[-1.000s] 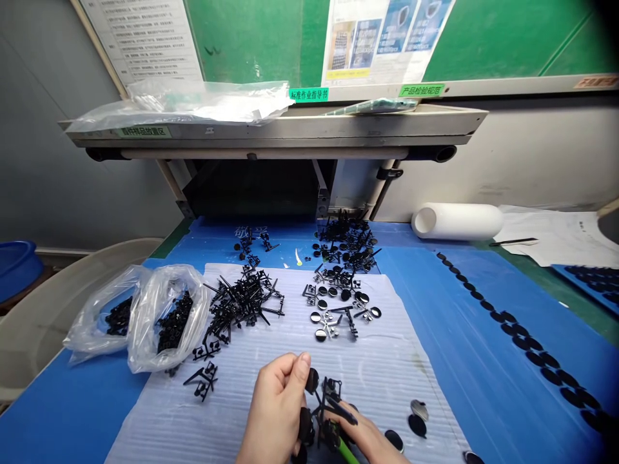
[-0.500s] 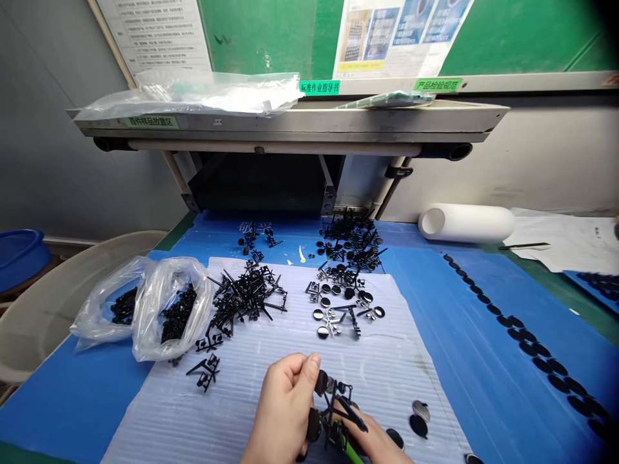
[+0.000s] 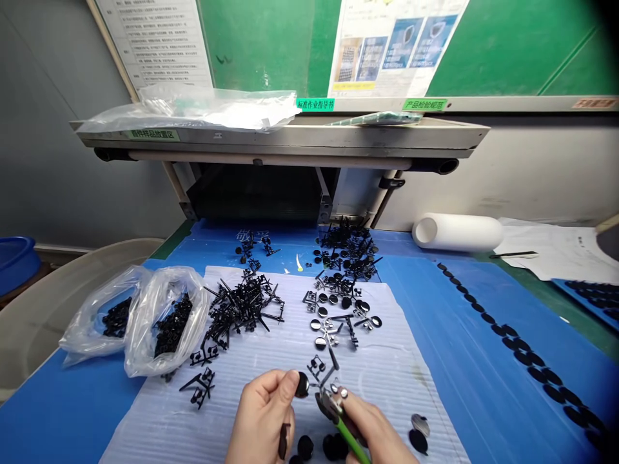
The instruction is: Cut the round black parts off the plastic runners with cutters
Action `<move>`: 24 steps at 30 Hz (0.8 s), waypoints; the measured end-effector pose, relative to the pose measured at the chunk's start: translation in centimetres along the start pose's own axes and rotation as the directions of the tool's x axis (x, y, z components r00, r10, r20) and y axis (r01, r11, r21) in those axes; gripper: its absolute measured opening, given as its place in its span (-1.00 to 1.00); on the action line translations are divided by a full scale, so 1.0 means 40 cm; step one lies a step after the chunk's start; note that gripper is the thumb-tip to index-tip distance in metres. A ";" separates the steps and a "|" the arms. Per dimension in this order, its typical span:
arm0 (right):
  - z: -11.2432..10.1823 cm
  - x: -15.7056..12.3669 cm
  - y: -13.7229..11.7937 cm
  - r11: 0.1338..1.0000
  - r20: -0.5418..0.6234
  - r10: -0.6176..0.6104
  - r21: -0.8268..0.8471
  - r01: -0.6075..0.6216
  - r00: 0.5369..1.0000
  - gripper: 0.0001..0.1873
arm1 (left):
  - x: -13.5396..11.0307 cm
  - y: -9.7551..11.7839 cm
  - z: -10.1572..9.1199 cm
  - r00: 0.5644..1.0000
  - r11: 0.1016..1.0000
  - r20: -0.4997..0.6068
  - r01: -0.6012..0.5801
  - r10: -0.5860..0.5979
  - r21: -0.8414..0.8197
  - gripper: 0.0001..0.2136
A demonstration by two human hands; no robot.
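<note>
My left hand (image 3: 261, 412) pinches a round black disc (image 3: 302, 385) between thumb and fingers, and another dark piece (image 3: 283, 441) shows by its lower fingers. My right hand (image 3: 374, 428) is closed around side cutters (image 3: 349, 438) with green handles. By the cutter jaws is a black plastic sprue (image 3: 319, 367) with thin branches and small parts; whether it is held or loose I cannot tell. Below, between my hands, several black discs (image 3: 305, 446) lie on the pale ribbed sheet (image 3: 159, 419). Two more discs (image 3: 418, 441) lie right of my right hand.
Left on the sheet is a heap of black sprues (image 3: 242, 303); further back right are sprues with discs (image 3: 348, 251). Clear bags (image 3: 140, 351) of small black parts stand left. Discs line the blue mat (image 3: 522, 348) at right. A white roll (image 3: 457, 232) lies behind; a shelf (image 3: 290, 138) overhangs.
My hands have moved apart, the left one slightly left with a disc in its grip. The sprue now appears farther forward, by the cutter jaws. The camera view has tilted up slightly.
</note>
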State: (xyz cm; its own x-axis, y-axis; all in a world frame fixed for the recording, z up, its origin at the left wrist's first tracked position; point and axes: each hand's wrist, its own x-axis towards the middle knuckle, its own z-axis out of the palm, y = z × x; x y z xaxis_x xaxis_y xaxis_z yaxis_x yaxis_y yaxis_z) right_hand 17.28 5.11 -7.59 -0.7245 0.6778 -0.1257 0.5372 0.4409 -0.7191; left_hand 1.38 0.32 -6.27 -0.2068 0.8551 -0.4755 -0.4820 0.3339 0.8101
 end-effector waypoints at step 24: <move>0.027 0.033 -0.044 0.998 0.006 -0.002 -0.059 0.003 1.000 -0.52 | -0.028 -0.007 -0.023 0.994 0.931 0.045 0.108 -0.099 -0.350 -0.69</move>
State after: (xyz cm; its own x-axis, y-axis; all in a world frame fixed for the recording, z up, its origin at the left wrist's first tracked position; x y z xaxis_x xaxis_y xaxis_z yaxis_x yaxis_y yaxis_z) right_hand 14.92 4.57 -7.22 -0.7281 0.6734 -0.1280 0.5598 0.4765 -0.6779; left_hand 0.97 -1.08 -6.29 -0.1197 0.8350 -0.5371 -0.7686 0.2645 0.5825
